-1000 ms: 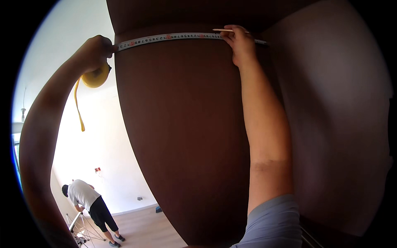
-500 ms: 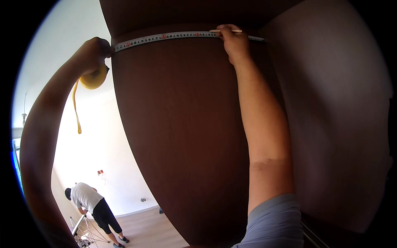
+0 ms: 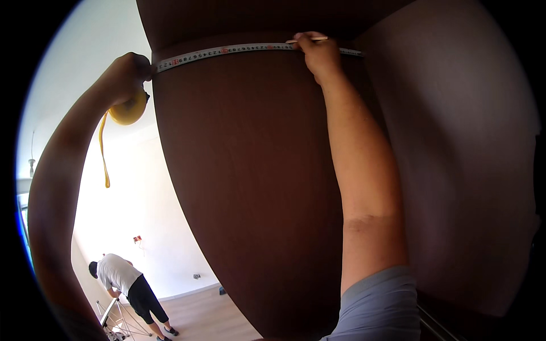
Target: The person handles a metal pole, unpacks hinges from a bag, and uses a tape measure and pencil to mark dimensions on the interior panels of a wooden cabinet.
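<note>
A tape measure with a round yellow case (image 3: 129, 109) is gripped in my left hand (image 3: 129, 74) at the left edge of a dark brown panel (image 3: 250, 159). Its pale blade (image 3: 250, 48) runs along the top of the panel to the inner corner on the right. A yellow wrist strap (image 3: 103, 150) dangles from the case. My right hand (image 3: 320, 57) is closed on a thin light-coloured pencil (image 3: 318, 38), held nearly level with its tip at the upper edge of the blade. This hand covers a stretch of the blade.
A dark board (image 3: 273, 17) closes the top, and a greyish-brown side panel (image 3: 466, 153) stands at the right. Beyond the left edge, a person (image 3: 122, 278) in a white shirt bends over a folding metal stand (image 3: 116, 318). A red wall box (image 3: 137, 240) is on the white wall.
The view has shifted very slightly. My right hand and the pencil have moved a little up and left along the blade; my left hand stays at the panel edge.
</note>
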A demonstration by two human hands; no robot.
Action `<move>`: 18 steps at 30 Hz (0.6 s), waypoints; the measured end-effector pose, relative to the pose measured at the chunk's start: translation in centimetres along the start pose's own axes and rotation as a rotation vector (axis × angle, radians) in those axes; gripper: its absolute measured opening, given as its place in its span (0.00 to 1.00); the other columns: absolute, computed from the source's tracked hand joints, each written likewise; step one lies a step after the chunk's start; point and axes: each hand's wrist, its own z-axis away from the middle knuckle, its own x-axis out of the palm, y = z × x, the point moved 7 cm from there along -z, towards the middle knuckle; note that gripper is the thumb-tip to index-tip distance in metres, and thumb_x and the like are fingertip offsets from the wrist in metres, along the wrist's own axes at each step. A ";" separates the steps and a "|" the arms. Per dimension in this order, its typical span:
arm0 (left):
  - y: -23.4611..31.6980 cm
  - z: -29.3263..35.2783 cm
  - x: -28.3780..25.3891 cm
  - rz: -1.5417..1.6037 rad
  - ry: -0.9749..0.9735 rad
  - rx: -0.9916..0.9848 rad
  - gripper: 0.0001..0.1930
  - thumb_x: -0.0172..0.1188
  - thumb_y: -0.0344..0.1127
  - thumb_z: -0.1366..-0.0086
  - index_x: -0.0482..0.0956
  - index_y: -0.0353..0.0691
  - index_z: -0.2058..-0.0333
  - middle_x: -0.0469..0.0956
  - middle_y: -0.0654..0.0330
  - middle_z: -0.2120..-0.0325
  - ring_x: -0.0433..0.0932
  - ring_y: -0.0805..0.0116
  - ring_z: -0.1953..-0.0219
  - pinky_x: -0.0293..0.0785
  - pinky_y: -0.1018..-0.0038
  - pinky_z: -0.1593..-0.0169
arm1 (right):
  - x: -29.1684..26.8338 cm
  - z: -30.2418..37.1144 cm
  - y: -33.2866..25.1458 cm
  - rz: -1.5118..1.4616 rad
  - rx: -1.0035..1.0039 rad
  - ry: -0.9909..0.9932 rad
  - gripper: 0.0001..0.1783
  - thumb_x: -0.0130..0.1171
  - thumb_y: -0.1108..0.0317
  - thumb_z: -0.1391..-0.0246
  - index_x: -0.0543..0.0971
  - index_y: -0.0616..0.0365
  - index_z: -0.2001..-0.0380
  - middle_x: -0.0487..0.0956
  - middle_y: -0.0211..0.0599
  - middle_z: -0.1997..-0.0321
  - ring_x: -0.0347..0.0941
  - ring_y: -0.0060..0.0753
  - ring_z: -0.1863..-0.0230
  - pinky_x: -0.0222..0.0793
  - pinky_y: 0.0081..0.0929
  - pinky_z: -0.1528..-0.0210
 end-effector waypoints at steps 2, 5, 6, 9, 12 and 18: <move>0.2 0.2 0.0 -0.004 -0.014 0.030 0.15 0.54 0.38 0.26 0.82 0.31 0.65 0.81 0.51 0.71 0.81 0.60 0.68 0.78 0.62 0.58 | 0.4 -0.4 -0.3 0.040 -0.037 0.006 0.12 0.63 0.60 0.39 0.86 0.58 0.65 0.87 0.28 0.70 0.80 0.23 0.67 0.74 0.26 0.60; 0.3 -0.2 -0.2 -0.047 -0.016 0.100 0.14 0.54 0.36 0.28 0.82 0.31 0.65 0.81 0.52 0.71 0.81 0.61 0.68 0.78 0.63 0.58 | 0.4 -0.9 -1.1 0.073 -0.069 0.024 0.12 0.64 0.61 0.39 0.86 0.59 0.64 0.87 0.29 0.70 0.80 0.23 0.66 0.75 0.26 0.59; 0.3 -0.2 -0.1 -0.057 -0.032 0.091 0.10 0.54 0.32 0.30 0.83 0.33 0.64 0.81 0.52 0.69 0.82 0.59 0.66 0.79 0.63 0.57 | 0.5 -1.0 -1.1 0.074 -0.075 0.029 0.12 0.64 0.61 0.39 0.86 0.59 0.64 0.87 0.29 0.70 0.81 0.23 0.66 0.75 0.26 0.59; 0.6 -0.1 0.0 -0.088 -0.049 0.102 0.10 0.54 0.25 0.34 0.85 0.35 0.61 0.82 0.52 0.67 0.82 0.57 0.63 0.80 0.63 0.56 | 0.8 -1.1 -1.1 0.065 -0.071 0.015 0.12 0.64 0.61 0.39 0.87 0.59 0.64 0.87 0.30 0.69 0.81 0.25 0.65 0.76 0.27 0.58; 0.4 -0.1 0.2 -0.094 -0.024 0.125 0.11 0.53 0.29 0.31 0.84 0.31 0.62 0.82 0.52 0.68 0.82 0.63 0.67 0.79 0.64 0.58 | 0.7 -1.0 -1.1 0.135 -0.018 -0.039 0.13 0.64 0.58 0.37 0.86 0.56 0.61 0.87 0.27 0.67 0.80 0.22 0.56 0.72 0.28 0.47; 0.9 0.6 -0.1 0.118 -0.095 -0.055 0.11 0.51 0.27 0.31 0.83 0.29 0.63 0.82 0.54 0.68 0.82 0.66 0.66 0.80 0.67 0.58 | -0.2 -0.8 -1.9 0.137 -0.007 -0.066 0.14 0.64 0.57 0.37 0.86 0.56 0.59 0.87 0.28 0.65 0.80 0.23 0.56 0.72 0.29 0.47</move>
